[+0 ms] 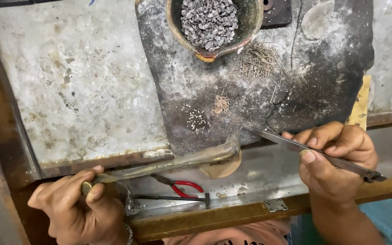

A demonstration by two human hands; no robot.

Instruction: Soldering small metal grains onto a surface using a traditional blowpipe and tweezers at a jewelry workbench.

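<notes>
Head view looks down on a jeweller's counter [69,90] faced with scuffed, pale sheet metal, a charred, cracked soldering slab [250,90] lying across it. Left hand [75,206] pinches the near end of a curved brass blowpipe [169,163] between thumb and fingers, closed around it; the pipe's long axis runs up and to the right, its bent tip ending at the slab's lower edge. Right hand [334,165] has its grip closed on flat steel tweezers [314,152], which slant up-left so that the point rests on the slab just right of the pipe's tip. A patch of tiny pale beads [197,120] and a tuft of fine wire bits [221,104] lie up-left of that point, nearer the tweezers than the left hand. Above sits a clay bowl [250,31] of dull grey grains; below, red-handled pliers [182,186] and a small hammer [173,198] rest in a tray
</notes>
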